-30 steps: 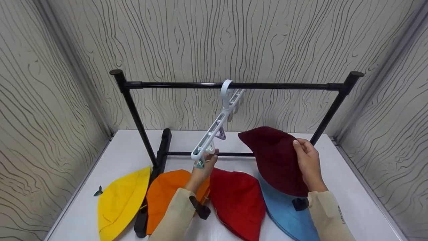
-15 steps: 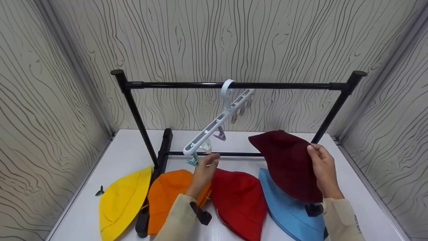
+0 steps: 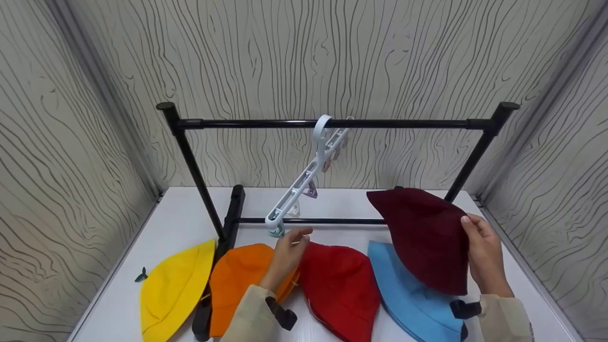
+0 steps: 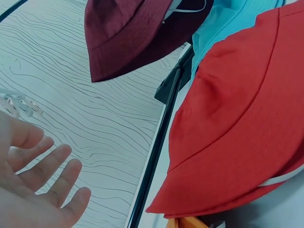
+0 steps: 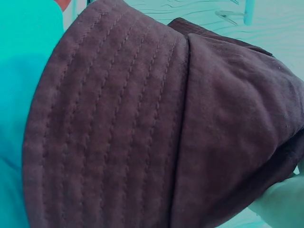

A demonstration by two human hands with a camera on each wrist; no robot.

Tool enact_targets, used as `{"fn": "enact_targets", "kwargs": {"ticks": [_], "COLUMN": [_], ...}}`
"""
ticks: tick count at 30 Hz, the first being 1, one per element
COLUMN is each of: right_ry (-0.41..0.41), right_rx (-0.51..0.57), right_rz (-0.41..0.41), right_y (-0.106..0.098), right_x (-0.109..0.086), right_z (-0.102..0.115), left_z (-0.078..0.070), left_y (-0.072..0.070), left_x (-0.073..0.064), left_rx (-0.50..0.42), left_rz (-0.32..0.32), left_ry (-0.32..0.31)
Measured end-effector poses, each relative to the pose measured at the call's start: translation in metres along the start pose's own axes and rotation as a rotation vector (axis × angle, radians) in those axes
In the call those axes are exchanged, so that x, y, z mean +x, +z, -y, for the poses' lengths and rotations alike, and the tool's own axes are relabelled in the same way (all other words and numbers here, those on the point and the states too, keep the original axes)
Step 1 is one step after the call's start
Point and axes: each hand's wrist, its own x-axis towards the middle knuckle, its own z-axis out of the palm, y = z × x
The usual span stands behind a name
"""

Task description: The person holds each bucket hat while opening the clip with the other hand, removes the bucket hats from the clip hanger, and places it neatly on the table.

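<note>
My right hand (image 3: 487, 256) pinches the edge of a maroon bucket hat (image 3: 425, 237), which it holds up over a light blue hat (image 3: 413, 294). Stitched rows on the maroon brim (image 5: 104, 118) fill much of the right wrist view. Empty and with relaxed fingers, my left hand (image 3: 287, 256) is just below the near end of a white clip hanger (image 3: 297, 187). A green clip (image 3: 277, 232) dangles from that end, right by the left fingertips. In the left wrist view the left fingers (image 4: 61, 175) are spread apart, and a red hat (image 4: 237, 118) lies to their right.
The hanger hooks over the top bar (image 3: 403, 124) of a black rack. On the white table (image 3: 128, 304) lie a yellow hat (image 3: 175, 289) with a small green sprout, an orange hat (image 3: 240, 285) and a red one in a row. Patterned walls (image 3: 247, 57) enclose the table.
My right hand has carried the maroon hat to the right and slightly lower. The left hand has come away from the hanger's clip and dropped a little; the hanger has swung.
</note>
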Motion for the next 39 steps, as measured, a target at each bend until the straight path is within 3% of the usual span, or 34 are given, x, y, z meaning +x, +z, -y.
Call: {"fn": "enact_targets", "kwargs": {"ticks": [6,20,27,33,39], "right_ry": [-0.021,-0.042,-0.065,-0.082,-0.068], "right_rx": [0.137,0.262,0.44,0.573,0.63], "right_rz": [0.032,-0.011,-0.019,-0.014,-0.015], "right_y": [-0.014,-0.049,-0.065,-0.078,-0.087], "right_x": [-0.001,-0.008,-0.008,-0.008,-0.007], "right_z": [0.006,0.01,0.006,0.002,-0.004], "left_z": [0.002,0.005,0.01,0.009,0.012], "left_y": [-0.003,0.0,0.0,0.0,0.0], "left_x": [-0.003,-0.007,-0.007,-0.006,-0.008], "left_rx": [-0.013,-0.054,-0.017,-0.05,-0.032], "left_rz": [0.003,-0.005,-0.001,0.016,0.026], "left_ry": [-0.03,-0.131,-0.059,-0.112,-0.094]}}
